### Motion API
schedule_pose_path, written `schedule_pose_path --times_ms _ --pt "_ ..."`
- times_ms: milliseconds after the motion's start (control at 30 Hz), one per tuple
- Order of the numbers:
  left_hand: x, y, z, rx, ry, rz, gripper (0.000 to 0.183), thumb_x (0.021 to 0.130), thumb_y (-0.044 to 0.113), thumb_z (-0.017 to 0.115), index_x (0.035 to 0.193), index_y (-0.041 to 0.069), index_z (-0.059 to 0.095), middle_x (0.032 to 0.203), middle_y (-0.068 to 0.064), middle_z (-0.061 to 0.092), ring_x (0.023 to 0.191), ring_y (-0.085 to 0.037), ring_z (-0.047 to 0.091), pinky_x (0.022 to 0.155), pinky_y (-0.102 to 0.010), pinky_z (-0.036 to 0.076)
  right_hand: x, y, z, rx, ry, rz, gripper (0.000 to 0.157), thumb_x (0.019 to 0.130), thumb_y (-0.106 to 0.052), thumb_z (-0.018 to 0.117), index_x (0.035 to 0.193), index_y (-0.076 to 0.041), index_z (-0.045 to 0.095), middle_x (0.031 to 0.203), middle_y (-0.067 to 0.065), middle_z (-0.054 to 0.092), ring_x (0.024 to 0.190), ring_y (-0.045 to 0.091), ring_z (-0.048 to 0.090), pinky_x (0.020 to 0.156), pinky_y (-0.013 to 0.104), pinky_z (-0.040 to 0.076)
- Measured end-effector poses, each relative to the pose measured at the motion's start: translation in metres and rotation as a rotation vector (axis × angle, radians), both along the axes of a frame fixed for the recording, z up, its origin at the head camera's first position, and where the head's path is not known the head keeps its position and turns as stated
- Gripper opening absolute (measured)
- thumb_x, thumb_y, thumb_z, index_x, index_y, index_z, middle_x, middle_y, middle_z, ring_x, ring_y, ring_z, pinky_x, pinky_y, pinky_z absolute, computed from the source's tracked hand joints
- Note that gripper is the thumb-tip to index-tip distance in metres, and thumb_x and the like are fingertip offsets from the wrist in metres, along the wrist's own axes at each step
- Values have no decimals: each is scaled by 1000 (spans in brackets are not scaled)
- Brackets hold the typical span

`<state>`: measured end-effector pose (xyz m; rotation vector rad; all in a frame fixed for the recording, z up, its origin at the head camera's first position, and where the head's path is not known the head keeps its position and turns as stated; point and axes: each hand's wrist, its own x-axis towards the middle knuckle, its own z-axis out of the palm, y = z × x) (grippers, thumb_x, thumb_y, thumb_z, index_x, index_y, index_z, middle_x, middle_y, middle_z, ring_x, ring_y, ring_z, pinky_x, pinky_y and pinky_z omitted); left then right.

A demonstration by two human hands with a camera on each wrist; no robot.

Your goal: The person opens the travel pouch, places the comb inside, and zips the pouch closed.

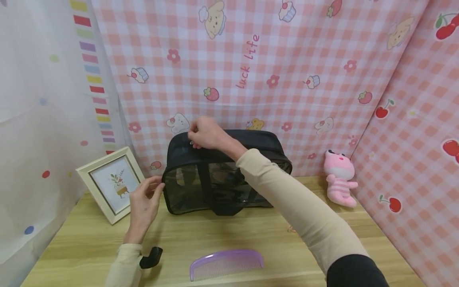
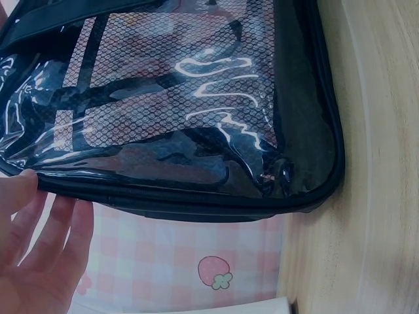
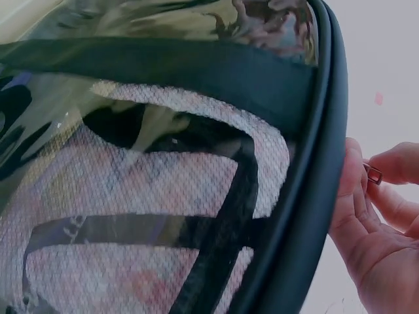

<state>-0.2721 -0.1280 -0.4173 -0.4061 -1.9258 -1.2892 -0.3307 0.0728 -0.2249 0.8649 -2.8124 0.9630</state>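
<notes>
You pinch a metal zipper pull atop a black see-through bag with your right hand while your left hand grips its left edge, the bag standing on a wooden table between a picture frame and a pink plush toy, behind a purple comb.

We have room between the bag and the comb, and beside the toy. The picture frame stands in the way near our left hand.
</notes>
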Motion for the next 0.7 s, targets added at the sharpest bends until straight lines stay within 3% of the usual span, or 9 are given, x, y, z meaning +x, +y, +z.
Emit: schedule_pose_path --times_ms 200,367,500,700 --pt "3 4 2 22 -5 4 17 83 -6 68 100 -3 69 93 -15 68 74 -23 66 66 -7 46 -1 -21 -7 70 72 37 31 96 -7 48 71 -3 66 60 4 63 56 13 61 54 23 49" --pt "17 11 17 13 5 9 16 82 -12 67 97 -9 67 91 -21 67 73 -32 65 66 -8 47 1 -30 -11 108 131 43 37 96 -7 49 60 -8 58 54 1 60 51 12 58 51 22 43" --pt "25 14 27 17 15 2 15 81 -14 66 96 -11 66 90 -23 66 73 -33 66 66 -8 47 4 -31 -11 100 141 45 36 97 -9 48 63 -8 58 56 1 59 52 13 56 49 23 39" --pt "27 14 32 17 11 7 14 81 -14 66 95 -11 66 90 -23 66 73 -37 65 66 -7 45 14 -25 -10 55 127 101 25 98 -13 49 79 -6 64 64 0 62 56 10 58 52 24 44"
